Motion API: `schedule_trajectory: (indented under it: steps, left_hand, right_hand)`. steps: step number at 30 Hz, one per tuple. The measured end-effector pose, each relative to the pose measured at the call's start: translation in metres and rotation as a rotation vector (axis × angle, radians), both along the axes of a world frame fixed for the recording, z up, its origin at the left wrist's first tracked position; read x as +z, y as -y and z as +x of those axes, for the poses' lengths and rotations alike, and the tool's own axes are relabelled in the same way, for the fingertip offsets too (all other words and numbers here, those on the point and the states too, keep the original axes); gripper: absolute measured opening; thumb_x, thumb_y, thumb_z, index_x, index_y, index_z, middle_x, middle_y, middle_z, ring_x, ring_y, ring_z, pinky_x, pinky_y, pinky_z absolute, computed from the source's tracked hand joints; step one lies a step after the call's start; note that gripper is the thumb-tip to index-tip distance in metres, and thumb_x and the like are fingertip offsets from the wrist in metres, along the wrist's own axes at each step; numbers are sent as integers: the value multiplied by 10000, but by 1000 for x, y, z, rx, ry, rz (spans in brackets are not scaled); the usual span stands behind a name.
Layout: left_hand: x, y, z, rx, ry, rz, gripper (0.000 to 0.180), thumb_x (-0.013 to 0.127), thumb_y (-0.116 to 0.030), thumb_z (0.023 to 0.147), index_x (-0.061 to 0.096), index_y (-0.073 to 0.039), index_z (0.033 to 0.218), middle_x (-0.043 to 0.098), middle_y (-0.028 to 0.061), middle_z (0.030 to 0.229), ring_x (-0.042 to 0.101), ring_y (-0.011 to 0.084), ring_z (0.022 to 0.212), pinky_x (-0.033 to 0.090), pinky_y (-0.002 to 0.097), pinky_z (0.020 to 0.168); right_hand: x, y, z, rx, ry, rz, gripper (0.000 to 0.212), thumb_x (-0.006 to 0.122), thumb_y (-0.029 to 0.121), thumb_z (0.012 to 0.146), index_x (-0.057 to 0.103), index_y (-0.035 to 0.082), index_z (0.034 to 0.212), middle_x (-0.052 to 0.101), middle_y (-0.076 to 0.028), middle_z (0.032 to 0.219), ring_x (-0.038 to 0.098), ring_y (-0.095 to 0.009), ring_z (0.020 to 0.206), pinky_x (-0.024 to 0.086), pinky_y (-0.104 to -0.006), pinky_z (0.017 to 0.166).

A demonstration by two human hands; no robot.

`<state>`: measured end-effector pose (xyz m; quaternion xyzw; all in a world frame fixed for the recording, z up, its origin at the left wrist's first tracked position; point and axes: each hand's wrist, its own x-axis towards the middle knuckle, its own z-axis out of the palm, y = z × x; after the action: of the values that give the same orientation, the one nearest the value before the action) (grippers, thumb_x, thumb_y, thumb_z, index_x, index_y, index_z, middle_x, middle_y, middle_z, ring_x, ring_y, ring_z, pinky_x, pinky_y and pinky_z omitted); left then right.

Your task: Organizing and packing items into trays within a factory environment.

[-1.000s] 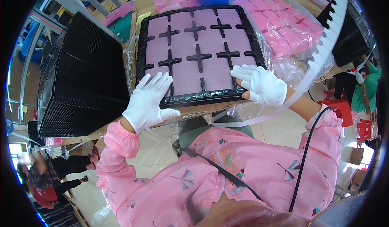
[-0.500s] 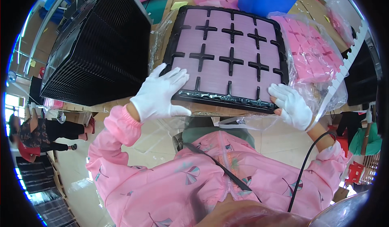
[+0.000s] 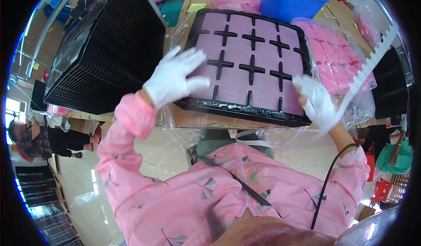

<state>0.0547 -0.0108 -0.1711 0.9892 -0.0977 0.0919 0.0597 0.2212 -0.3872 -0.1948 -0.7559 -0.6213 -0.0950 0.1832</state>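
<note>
In front of me on the table lies a black plastic tray (image 3: 245, 107) with cross-shaped dividers, covered inside by a pink foam sheet (image 3: 237, 82). My left hand (image 3: 173, 78), in a white glove, is over the tray's left edge with fingers spread and nothing in it. At the right front corner my right hand (image 3: 316, 102), also white-gloved, is held beside the rim, its fingers partly extended and somewhat blurred. No object shows in the right hand. Whether either hand touches the tray is hard to tell.
A tall stack of black trays (image 3: 114, 53) stands at the left. Pink sheets in clear plastic (image 3: 335, 57) lie to the right, below a blue bin (image 3: 291, 0) at the back. A white notched strip (image 3: 370, 66) crosses the right side. People are in the background.
Both hands have shifted up off the tray's edges; the left fingers have spread and risen along the left side. The right hand has moved slightly upward. The tray has shifted slightly in the picture.
</note>
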Motion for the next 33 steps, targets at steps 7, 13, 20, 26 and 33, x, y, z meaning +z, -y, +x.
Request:
schedule_trajectory:
  steps: [7,13,20,26,33]
  left_hand:
    - [-26,-11,133,165,-116,90,767,314,-632,878,469,21,1251,508,195,1252,455,317,1191,205,434,1083]
    - [-37,-35,170,208,-188,381,445,315,-460,942,423,-250,1319,496,167,1261,489,316,1156,274,461,1045]
    - [16,0,135,182,-280,124,783,377,-646,844,537,51,1164,566,214,1164,477,343,1162,280,412,1026]
    - [-1,-13,166,202,-282,239,799,287,-682,849,558,-7,1182,540,203,1226,450,336,1204,255,419,1051]
    - [-12,-17,96,-115,1,172,571,455,-481,897,523,-14,1218,535,171,1233,454,298,1204,278,418,1039]
  right_hand:
    - [-35,-67,104,-514,213,-65,355,493,304,893,600,-16,1002,566,-172,1150,515,-368,1056,399,-442,926]
    - [-25,-111,140,-641,48,-202,507,417,455,910,603,-12,982,598,-220,1064,541,-398,1016,414,-453,905]
    - [-43,-72,149,-542,168,-234,591,381,502,916,575,-15,1125,570,-200,1185,531,-398,1066,400,-420,955]
    - [-39,-98,166,-618,109,-330,628,325,514,933,494,7,1263,522,-183,1268,474,-352,1174,314,-409,1037]
    - [-29,-32,94,-423,130,-57,415,456,333,914,547,10,1157,589,-201,1118,529,-398,1054,413,-420,931]
